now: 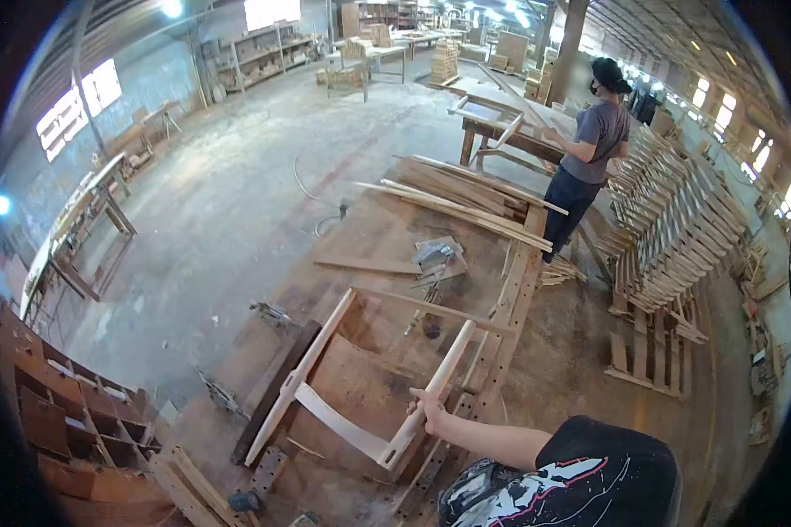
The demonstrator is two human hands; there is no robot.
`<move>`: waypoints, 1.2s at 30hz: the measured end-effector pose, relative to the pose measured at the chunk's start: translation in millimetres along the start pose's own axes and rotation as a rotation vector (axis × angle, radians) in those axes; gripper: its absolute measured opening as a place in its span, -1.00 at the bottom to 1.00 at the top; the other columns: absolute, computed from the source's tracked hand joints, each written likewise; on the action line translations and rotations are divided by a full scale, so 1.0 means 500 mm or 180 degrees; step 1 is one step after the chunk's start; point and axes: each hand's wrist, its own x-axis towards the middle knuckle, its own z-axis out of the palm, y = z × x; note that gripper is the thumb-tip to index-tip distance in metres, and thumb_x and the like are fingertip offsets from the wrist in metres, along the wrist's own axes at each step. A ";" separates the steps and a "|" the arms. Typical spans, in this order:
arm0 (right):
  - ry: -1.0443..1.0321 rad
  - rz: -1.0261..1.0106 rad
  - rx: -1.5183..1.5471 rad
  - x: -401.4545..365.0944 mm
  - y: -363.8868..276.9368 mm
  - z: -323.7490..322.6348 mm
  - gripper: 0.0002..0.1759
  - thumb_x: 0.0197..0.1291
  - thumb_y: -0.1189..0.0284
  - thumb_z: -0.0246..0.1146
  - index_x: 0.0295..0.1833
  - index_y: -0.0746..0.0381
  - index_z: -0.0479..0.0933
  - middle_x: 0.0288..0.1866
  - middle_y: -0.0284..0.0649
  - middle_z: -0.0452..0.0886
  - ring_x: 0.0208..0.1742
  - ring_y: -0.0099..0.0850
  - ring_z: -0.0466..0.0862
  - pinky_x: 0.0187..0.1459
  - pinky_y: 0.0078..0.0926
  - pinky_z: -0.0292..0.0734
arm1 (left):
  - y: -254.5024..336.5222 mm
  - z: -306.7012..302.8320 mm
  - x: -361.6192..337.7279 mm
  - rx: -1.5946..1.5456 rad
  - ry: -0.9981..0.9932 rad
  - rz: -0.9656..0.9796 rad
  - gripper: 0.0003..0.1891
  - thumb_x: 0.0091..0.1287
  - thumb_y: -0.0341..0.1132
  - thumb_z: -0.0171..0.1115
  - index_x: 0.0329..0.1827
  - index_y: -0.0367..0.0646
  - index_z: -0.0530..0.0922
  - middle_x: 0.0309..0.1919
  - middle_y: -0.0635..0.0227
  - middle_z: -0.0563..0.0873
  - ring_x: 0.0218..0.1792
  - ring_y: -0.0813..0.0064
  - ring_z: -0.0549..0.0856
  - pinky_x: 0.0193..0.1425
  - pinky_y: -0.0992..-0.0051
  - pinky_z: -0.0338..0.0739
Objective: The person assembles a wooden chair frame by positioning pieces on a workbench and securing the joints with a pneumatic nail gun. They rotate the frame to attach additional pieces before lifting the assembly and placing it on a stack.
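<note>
My right hand is closed around one long side post of a pale wooden chair frame. The frame lies on a brown worktable. Two posts are joined by a curved rail near me and a thin straight bar at the far end. Slots show in the posts near the curved rail. Along the left post runs a dark beam, with metal clamps beyond it. My left hand is out of the picture.
Long wooden strips lie across the table's far end, near a clear plastic bag and a power tool. A co-worker stands at another bench holding a similar frame. Stacked slatted wooden pieces rise at the right.
</note>
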 end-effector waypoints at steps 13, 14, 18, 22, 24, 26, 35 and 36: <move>-0.1420 -0.0308 0.0603 -0.186 -0.327 -0.061 -0.76 0.26 0.38 0.31 -0.43 0.11 0.43 -0.65 -0.39 0.32 -0.58 -0.43 0.45 -0.33 -0.27 0.54 | 0.313 -0.064 0.061 0.1581 0.2353 0.2054 -0.26 0.40 -0.02 0.28 0.55 -0.22 0.31 0.28 -0.20 0.55 0.28 -0.11 0.58 0.35 -0.03 0.47; -0.1757 -0.0376 0.0740 -0.186 -0.353 -0.100 -0.73 0.26 0.37 0.31 -0.46 0.08 0.40 -0.65 -0.42 0.32 -0.59 -0.47 0.41 -0.32 -0.32 0.51 | 0.334 -0.053 0.053 0.1489 0.2305 0.2112 -0.27 0.41 -0.01 0.27 0.54 -0.23 0.32 0.27 -0.18 0.56 0.27 -0.09 0.58 0.34 -0.01 0.48; -0.2311 -0.0651 0.0779 -0.236 -0.469 -0.267 -0.69 0.28 0.32 0.28 -0.46 0.03 0.32 -0.61 -0.44 0.28 -0.56 -0.50 0.32 -0.30 -0.41 0.39 | 0.406 0.016 -0.004 0.0793 0.1466 0.2048 -0.29 0.45 0.07 0.21 0.48 -0.28 0.35 0.22 -0.12 0.58 0.22 -0.03 0.60 0.31 0.04 0.49; -0.2388 -0.0952 0.0725 -0.246 -0.555 -0.485 -0.69 0.36 0.28 0.17 -0.46 0.01 0.29 -0.59 -0.49 0.24 -0.51 -0.57 0.33 -0.28 -0.48 0.35 | 0.494 0.124 -0.117 -0.0041 0.0725 0.1669 -0.28 0.49 0.14 0.15 0.43 -0.33 0.37 0.16 -0.06 0.61 0.17 0.04 0.62 0.28 0.10 0.51; -0.2340 -0.0945 0.1014 -0.246 -0.597 -0.603 -0.70 0.34 0.30 0.19 -0.46 0.02 0.31 -0.58 -0.47 0.26 -0.54 -0.54 0.32 -0.29 -0.46 0.35 | 0.561 0.164 -0.173 -0.0661 0.0425 0.1424 -0.27 0.51 0.18 0.12 0.41 -0.35 0.39 0.14 -0.03 0.62 0.14 0.08 0.63 0.27 0.13 0.52; -0.2427 -0.0937 0.1446 -0.241 -0.623 -0.714 -0.72 0.33 0.31 0.19 -0.46 0.02 0.33 -0.58 -0.48 0.28 -0.55 -0.53 0.32 -0.29 -0.45 0.36 | 0.642 0.177 -0.224 -0.1802 0.0047 0.1248 -0.26 0.53 0.21 0.09 0.38 -0.37 0.40 0.11 0.00 0.63 0.12 0.11 0.64 0.25 0.15 0.52; -0.2693 -0.1164 0.3461 -0.188 -0.655 -1.047 -0.71 0.37 0.31 0.16 -0.47 -0.04 0.35 -0.62 -0.59 0.25 -0.55 -0.64 0.34 -0.32 -0.56 0.37 | 1.216 -0.008 -0.446 -0.3446 -0.2043 0.3349 -0.55 0.59 0.01 0.05 0.18 -0.22 0.60 0.00 0.18 0.67 -0.33 0.47 0.63 -0.27 0.48 0.55; -0.2768 -0.1191 0.3612 -0.187 -0.652 -1.081 -0.71 0.38 0.30 0.16 -0.47 -0.02 0.37 -0.61 -0.59 0.31 -0.54 -0.63 0.40 -0.26 -0.52 0.47 | 1.277 -0.016 -0.487 -0.3181 -0.2174 0.3882 -0.61 0.58 -0.07 0.09 0.16 -0.21 0.63 -0.06 0.21 0.68 -0.33 0.46 0.66 -0.24 0.47 0.58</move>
